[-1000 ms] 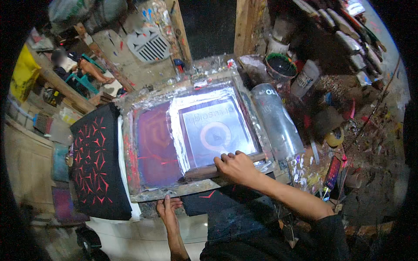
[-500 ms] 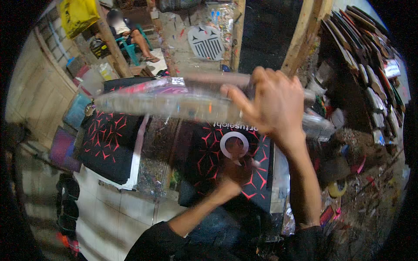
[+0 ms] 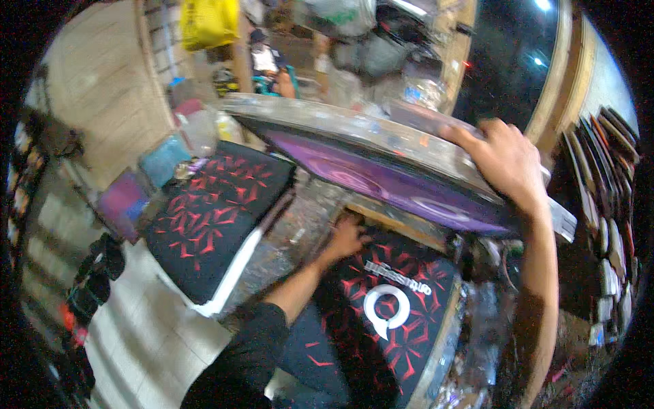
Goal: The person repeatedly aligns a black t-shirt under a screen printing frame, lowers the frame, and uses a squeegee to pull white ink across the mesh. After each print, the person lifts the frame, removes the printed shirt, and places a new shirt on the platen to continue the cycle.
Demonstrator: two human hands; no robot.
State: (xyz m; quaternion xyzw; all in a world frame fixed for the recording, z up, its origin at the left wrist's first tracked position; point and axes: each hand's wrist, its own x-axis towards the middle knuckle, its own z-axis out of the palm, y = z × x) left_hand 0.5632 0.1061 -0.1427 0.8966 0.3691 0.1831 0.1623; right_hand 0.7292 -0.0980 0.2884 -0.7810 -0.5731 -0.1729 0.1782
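Observation:
A screen-printing frame with a purple mesh stands tilted up over the board. My right hand is closed around its upper edge near the right end. Below it lies a black fabric piece with a red angular pattern, a white ring-shaped mark and white lettering. My left hand reaches under the raised frame to the fabric's far left edge. Its fingers are blurred and in shadow, so whether they pinch the cloth is unclear. Another black fabric piece with the red pattern lies to the left, over a white edge.
Many flat boards or frames stand stacked at the far right. A person sits at the back left, near a yellow bag. Colour-stained panels lean at the left, by a pale wall. Pale floor tiles show at lower left.
The frame, blurred earlier, now stands tilted with its mesh underside showing. My left hand has moved from over the white ring to the fabric's far edge. The view has turned left.

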